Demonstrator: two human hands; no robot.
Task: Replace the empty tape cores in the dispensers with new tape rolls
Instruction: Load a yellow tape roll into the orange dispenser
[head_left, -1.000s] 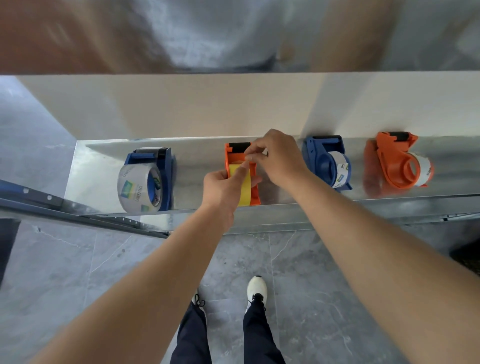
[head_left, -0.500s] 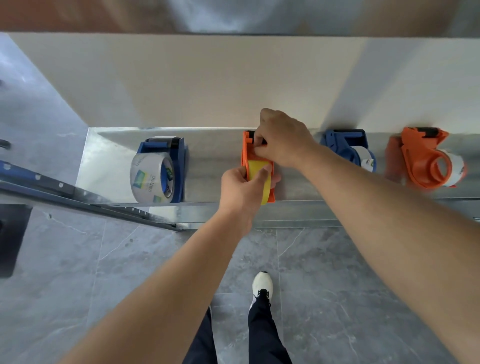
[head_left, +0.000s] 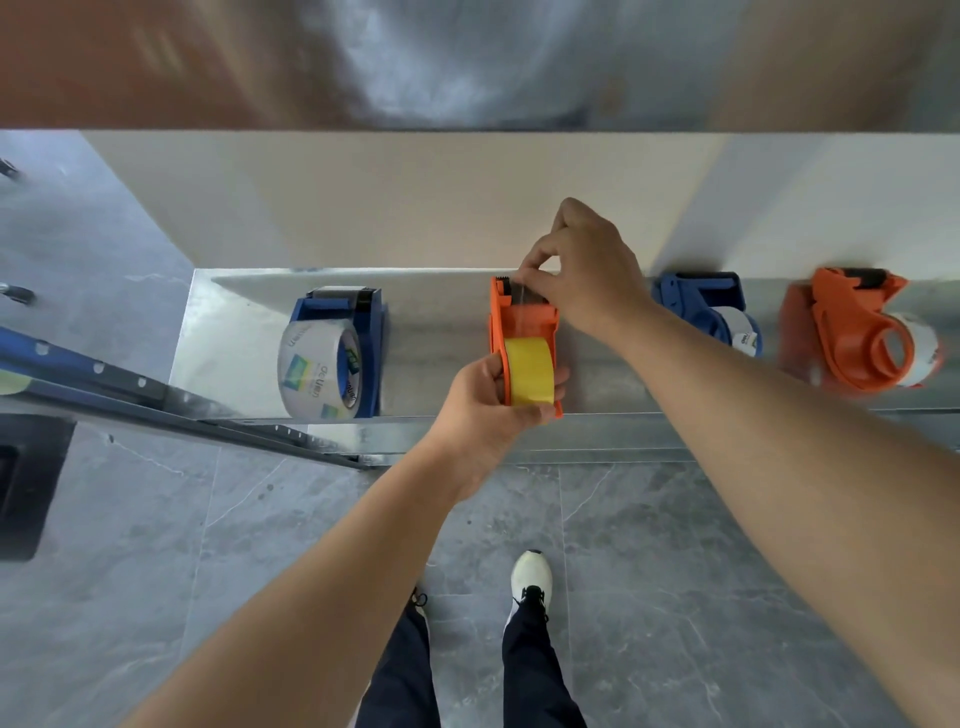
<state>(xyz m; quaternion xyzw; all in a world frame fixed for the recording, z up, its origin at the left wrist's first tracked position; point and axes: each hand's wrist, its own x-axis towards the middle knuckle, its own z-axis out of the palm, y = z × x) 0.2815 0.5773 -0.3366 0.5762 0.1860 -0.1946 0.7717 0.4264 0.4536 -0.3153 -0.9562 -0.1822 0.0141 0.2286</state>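
Note:
An orange dispenser lies on the metal shelf in the middle, with a yellow tape roll seated in it. My left hand grips the roll end of this dispenser from the near side. My right hand pinches the clear tape end at the dispenser's far cutter end. A blue dispenser with a clear printed roll lies to the left. To the right lie another blue dispenser and another orange dispenser, each holding a roll.
A beige wall rises behind the shelf. A blue perforated rail runs diagonally at the left. A dark object sits on the grey tiled floor, lower left. My legs and white shoes show below the shelf edge.
My right hand has slid from over the dispenser's middle to its far cutter end, uncovering the yellow roll. My left hand keeps its grip at the near end. The view shifted.

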